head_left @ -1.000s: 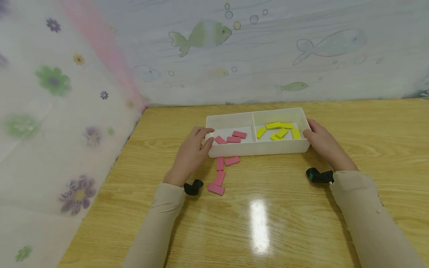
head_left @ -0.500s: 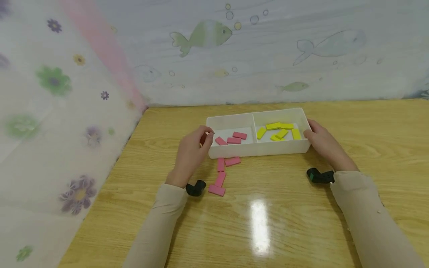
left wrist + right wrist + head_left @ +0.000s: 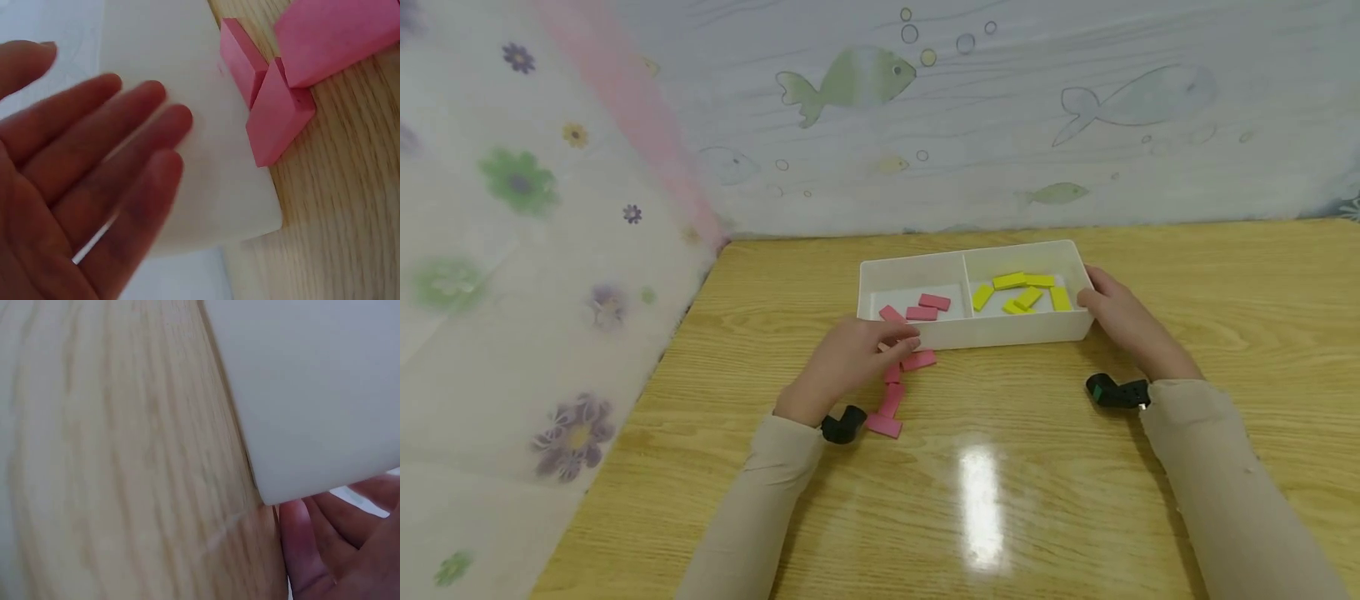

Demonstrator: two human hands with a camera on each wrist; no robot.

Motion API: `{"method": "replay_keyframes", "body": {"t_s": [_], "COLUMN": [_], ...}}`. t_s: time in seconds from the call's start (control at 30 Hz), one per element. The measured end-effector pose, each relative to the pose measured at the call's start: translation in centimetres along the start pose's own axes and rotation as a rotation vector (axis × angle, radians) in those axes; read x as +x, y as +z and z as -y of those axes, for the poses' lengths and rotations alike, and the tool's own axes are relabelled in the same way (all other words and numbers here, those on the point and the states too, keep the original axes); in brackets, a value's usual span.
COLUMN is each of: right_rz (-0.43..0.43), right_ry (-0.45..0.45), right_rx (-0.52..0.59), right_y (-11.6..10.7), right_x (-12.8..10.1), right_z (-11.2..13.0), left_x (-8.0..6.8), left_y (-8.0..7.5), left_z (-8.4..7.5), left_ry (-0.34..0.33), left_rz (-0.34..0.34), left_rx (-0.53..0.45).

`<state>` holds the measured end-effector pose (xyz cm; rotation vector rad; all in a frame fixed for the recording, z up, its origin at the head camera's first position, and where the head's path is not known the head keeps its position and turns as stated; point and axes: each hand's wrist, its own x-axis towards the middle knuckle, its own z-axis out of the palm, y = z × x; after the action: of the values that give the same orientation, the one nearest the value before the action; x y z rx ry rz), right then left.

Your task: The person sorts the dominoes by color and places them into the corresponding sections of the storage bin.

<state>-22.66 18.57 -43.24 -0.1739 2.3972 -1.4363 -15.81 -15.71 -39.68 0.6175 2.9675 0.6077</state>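
A white box (image 3: 1000,333) with two compartments stands on the table. Flat pink blocks (image 3: 921,313) lie in its left compartment, and several yellow blocks (image 3: 1009,281) in the right one. More pink blocks (image 3: 891,402) lie on the tabletop in front of the box's left end. My left hand (image 3: 842,362) is over these, fingertips close by the front wall. In the left wrist view its fingers (image 3: 131,125) are extended, holding nothing. My right hand (image 3: 1131,325) grips the box's right end, thumb at the rim; the right wrist view shows its fingers (image 3: 300,534) beside the bottom corner.
The wooden table (image 3: 1037,483) meets a wall with painted fish (image 3: 868,77) behind the box. A flowered wall covering (image 3: 520,179) runs along the left edge. Black wrist cameras (image 3: 844,423) jut inward from both cuffs.
My left hand has left the box's left end and moved right and nearer, over the loose pink blocks. The right hand and the box have stayed nearly in place.
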Motion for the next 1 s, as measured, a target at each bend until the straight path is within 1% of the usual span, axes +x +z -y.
{"method": "replay_keyframes", "body": {"t_s": [0.07,0.17,0.33,0.43,0.5,0.57,0.7,0.87,0.97,1.0], "right_rz": [0.010,0.023,0.027,0.027,0.025,0.028,0.031,0.023,0.012,0.010], "right_ry": [0.001,0.006,0.000,-0.002,0.001,0.001,0.007,0.007,0.009,0.010], "right_rx": [0.021,0.038,0.043,0.043,0.043,0.043,0.044,0.043,0.043,0.042], "right_y": [-0.1,-0.1,-0.1,-0.1,-0.2,-0.2,-0.2,-0.1,-0.1,-0.1], "right_x": [0.0,0.0,-0.1,-0.1,-0.1,-0.1,-0.2,-0.2,-0.3,-0.2], "right_z": [-0.1,-0.2,-0.1,0.0,0.0,0.0,0.0,-0.1,0.0,0.1], "left_x": [0.0,-0.1,0.0,0.0,0.1,0.2,0.2,0.2,0.3,0.3], "left_y": [0.1,0.3,0.5,0.6,0.7,0.8,1.3,1.9,2.3,2.4], "left_z": [-0.2,-0.3,-0.1,0.0,0.0,0.0,-0.3,-0.9,-1.1,-1.1], "left_ry": [-0.016,-0.022,-0.050,-0.072,-0.074,-0.064,-0.020,0.026,0.024,0.027], "left_rz": [0.015,0.009,-0.008,-0.008,0.001,0.018,0.069,0.134,0.158,0.156], "left_rx": [0.050,0.111,0.152,0.165,0.158,0.134,0.094,0.126,0.148,0.160]}}
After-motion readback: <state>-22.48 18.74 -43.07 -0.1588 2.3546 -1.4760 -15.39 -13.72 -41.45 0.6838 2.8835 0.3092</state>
